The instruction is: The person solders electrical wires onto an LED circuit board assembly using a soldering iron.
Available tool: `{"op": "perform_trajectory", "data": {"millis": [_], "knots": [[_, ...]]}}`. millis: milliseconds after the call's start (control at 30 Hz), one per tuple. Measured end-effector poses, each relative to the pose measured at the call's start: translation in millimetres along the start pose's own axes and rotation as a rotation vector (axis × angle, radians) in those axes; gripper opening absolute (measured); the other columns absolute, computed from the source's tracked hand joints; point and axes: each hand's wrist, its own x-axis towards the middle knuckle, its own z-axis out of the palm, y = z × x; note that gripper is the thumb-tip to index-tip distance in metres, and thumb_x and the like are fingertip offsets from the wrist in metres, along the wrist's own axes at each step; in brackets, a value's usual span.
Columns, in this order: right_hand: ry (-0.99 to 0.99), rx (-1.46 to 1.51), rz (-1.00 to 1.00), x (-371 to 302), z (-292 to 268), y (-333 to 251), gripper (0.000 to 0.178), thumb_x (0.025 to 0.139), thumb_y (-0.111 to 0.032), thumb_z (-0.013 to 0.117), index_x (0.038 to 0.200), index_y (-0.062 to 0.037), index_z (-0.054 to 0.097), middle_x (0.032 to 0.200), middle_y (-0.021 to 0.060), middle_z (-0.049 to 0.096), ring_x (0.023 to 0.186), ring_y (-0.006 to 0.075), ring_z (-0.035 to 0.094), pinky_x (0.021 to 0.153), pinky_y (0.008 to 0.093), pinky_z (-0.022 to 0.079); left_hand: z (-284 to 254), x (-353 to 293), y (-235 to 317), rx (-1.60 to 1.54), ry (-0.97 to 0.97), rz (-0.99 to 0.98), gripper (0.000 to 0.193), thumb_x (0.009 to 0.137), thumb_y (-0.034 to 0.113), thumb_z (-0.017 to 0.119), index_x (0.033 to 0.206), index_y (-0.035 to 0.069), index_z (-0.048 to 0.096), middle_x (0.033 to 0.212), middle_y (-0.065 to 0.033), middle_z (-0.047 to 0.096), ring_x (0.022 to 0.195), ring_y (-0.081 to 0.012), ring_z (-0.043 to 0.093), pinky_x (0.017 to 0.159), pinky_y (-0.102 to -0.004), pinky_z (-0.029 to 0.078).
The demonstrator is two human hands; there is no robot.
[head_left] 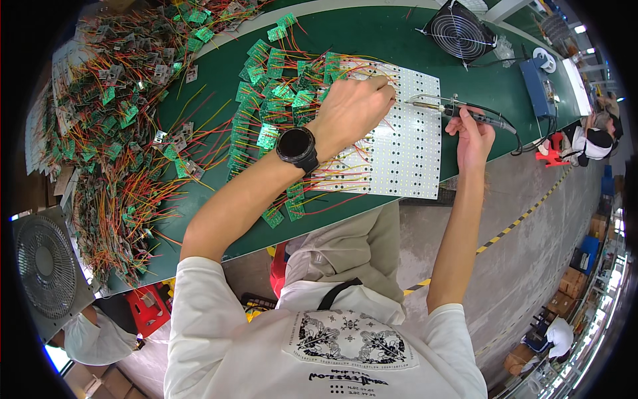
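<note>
My left hand [352, 110], with a black watch [297, 149] on the wrist, rests fingers pinched on a white LED panel [405, 146] lying on the green bench [399, 40]. What it pinches is too small to tell. My right hand [473, 136] grips a soldering iron [458, 108] whose metal tip points left toward the left fingers. Small green circuit boards [266, 100] with red and yellow wires lie along the panel's left side, several wired to it.
A large heap of wired green boards [113, 133] covers the bench's left end. A black fan [458, 32] and a blue soldering station [535, 83] stand at the far right. Another fan [46, 266] sits lower left. Other people work nearby.
</note>
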Motion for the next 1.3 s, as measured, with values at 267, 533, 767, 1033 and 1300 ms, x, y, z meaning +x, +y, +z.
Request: {"op": "perform_trajectory", "data": {"millis": [267,533,767,1033,1300], "knots": [[-0.053,-0.07,-0.031,0.6,1.1,1.0,0.02,0.087,-0.007,0.066,0.101,0.0064,0.062,0.073,0.0122,0.065,0.059,0.0186,0.063,0.055,0.0261,0.047,1.8,0.2,-1.4,0.057,0.011,0.023,0.011,0.084,0.016,0.064,0.084,0.005,0.066,0.077,-0.0087,0.061,0.065,-0.0291,0.063,0.055,-0.0395,0.05],[-0.075,-0.096,-0.028,0.5,2.0,0.9,0.02,0.087,-0.007,0.066,0.101,0.0068,0.062,0.074,0.0125,0.066,0.06,0.0185,0.063,0.056,0.0259,0.047,4.3,-0.5,-3.9,0.042,-0.001,0.018,0.013,0.085,0.016,0.064,0.083,0.004,0.066,0.078,-0.0079,0.061,0.065,-0.0292,0.063,0.055,-0.0394,0.05],[-0.072,-0.112,-0.031,0.1,1.5,0.7,0.021,0.087,-0.007,0.066,0.101,0.0068,0.062,0.074,0.0123,0.065,0.06,0.0185,0.063,0.057,0.0261,0.047,4.0,-0.6,-3.3,0.03,-0.002,0.007,0.013,0.084,0.017,0.064,0.083,0.004,0.067,0.079,-0.0078,0.062,0.066,-0.0294,0.063,0.056,-0.0398,0.05],[-0.073,-0.11,-0.028,-0.8,2.7,0.4,0.019,0.086,-0.007,0.066,0.1,0.0062,0.063,0.073,0.0119,0.065,0.059,0.0186,0.063,0.056,0.0262,0.047,2.9,-0.9,-2.8,0.04,-0.01,0.007,0.013,0.084,0.017,0.064,0.083,0.004,0.067,0.08,-0.0076,0.062,0.066,-0.0296,0.063,0.056,-0.0398,0.05],[-0.039,-0.084,-0.039,-0.5,1.5,1.9,0.02,0.087,-0.007,0.066,0.101,0.0069,0.063,0.073,0.0121,0.065,0.059,0.0192,0.063,0.056,0.0263,0.047,4.4,-0.8,-3.5,0.062,-0.008,0.01,0.013,0.085,0.017,0.063,0.084,0.005,0.067,0.08,-0.0075,0.063,0.068,-0.0294,0.064,0.057,-0.0399,0.051]]}}
